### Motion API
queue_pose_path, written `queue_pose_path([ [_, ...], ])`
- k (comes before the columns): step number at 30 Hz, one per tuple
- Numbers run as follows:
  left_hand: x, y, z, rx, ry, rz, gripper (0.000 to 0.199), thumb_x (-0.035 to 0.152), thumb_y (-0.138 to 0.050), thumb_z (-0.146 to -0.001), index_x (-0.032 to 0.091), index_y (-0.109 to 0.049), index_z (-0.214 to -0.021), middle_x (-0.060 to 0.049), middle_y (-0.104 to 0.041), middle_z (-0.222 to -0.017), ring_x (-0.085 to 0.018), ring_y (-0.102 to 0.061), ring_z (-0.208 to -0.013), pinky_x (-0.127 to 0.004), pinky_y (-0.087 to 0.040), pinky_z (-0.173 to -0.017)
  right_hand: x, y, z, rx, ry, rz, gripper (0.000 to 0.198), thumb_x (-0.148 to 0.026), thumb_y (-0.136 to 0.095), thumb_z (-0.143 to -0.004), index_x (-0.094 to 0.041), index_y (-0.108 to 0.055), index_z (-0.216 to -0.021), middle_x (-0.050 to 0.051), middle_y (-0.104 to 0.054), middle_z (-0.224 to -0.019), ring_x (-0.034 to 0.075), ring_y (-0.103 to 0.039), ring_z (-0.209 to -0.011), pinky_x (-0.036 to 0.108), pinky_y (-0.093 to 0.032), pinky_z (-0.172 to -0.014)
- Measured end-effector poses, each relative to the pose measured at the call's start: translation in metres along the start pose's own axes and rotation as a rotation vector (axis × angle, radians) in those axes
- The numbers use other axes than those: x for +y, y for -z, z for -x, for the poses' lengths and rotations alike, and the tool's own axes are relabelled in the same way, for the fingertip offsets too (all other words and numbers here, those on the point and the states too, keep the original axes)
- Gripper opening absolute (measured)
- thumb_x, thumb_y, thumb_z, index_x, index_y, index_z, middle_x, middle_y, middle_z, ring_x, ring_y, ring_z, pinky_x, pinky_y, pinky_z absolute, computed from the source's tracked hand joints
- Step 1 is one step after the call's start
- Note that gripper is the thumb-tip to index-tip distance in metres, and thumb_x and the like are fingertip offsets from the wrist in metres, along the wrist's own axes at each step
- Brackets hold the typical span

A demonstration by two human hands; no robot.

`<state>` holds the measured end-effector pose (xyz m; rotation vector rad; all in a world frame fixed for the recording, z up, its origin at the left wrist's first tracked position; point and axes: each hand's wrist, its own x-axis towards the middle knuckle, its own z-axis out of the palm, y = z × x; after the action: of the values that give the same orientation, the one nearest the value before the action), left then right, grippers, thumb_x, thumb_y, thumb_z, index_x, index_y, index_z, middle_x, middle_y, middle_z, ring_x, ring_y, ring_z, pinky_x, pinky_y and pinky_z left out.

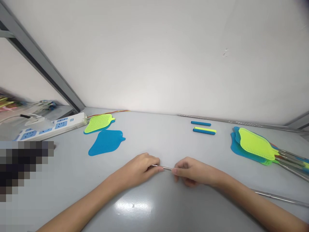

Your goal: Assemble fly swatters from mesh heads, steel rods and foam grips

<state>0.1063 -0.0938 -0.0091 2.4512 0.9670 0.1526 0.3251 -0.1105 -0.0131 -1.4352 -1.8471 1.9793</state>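
Note:
A thin silver metal rod (167, 168) spans the short gap between my two hands, just above the grey table. My left hand (142, 169) pinches one end between thumb and fingers. The other end is at the thumb and fingertips of my right hand (190, 170), which is closed on it and slightly blurred. Beyond my left hand lie a blue fly swatter head (107, 142) and a yellow-green swatter head (100, 123), the latter on top of another blue one. Blue handle sleeves (201, 123) and a yellow one (205, 129) rest farther back on the right.
Fly swatters (258, 145) with metal shafts are piled at the right. Long metal rods (231, 121) lie along the wall, and another rod (280, 196) is by my right forearm. A white power strip (70, 122) with a plug stands at left, near a metal frame post (43, 58).

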Motion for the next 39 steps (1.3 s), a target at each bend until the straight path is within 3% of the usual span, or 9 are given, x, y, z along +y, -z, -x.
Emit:
queue_pose_path([
  [7, -0.008, 0.007, 0.002, 0.004, 0.059, 0.044, 0.040, 0.042, -0.028, -0.088, 0.017, -0.049, -0.065, 0.001, -0.050, -0.060, -0.013, -0.046, -0.062, -0.023, -0.031, -0.057, 0.002, 0.001, -0.001, 0.001, 0.009, -0.038, 0.040, -0.051, -0.041, -0.078, -0.014, -0.056, -0.077, -0.004, -0.043, -0.048, 0.006, -0.033, -0.041, 0.017, -0.024, -0.040],
  [22, -0.020, 0.023, 0.006, -0.011, 0.075, 0.053, 0.040, 0.042, -0.027, -0.087, 0.017, -0.044, -0.061, 0.002, -0.047, -0.058, -0.012, -0.044, -0.057, -0.023, -0.031, -0.057, 0.002, 0.002, -0.003, -0.003, -0.001, -0.050, 0.040, -0.053, -0.042, -0.077, -0.015, -0.056, -0.080, -0.003, -0.046, -0.051, 0.005, -0.033, -0.042, 0.017, -0.024, -0.039],
  [34, -0.024, 0.023, 0.007, -0.031, 0.113, 0.037, 0.040, 0.043, -0.026, -0.088, 0.017, -0.043, -0.062, 0.003, -0.048, -0.058, -0.011, -0.045, -0.055, -0.022, -0.030, -0.055, 0.006, 0.003, -0.003, -0.008, 0.022, -0.066, 0.041, -0.054, -0.041, -0.077, -0.016, -0.056, -0.080, -0.003, -0.045, -0.051, 0.006, -0.034, -0.042, 0.017, -0.023, -0.038],
  [39, -0.023, 0.022, 0.005, -0.006, 0.085, 0.004, 0.039, 0.041, -0.026, -0.089, 0.017, -0.040, -0.061, 0.003, -0.048, -0.059, -0.011, -0.044, -0.057, -0.023, -0.031, -0.060, 0.005, 0.004, -0.003, -0.005, 0.010, -0.059, 0.042, -0.054, -0.041, -0.076, -0.016, -0.056, -0.080, -0.003, -0.045, -0.050, 0.006, -0.033, -0.042, 0.017, -0.022, -0.037],
])
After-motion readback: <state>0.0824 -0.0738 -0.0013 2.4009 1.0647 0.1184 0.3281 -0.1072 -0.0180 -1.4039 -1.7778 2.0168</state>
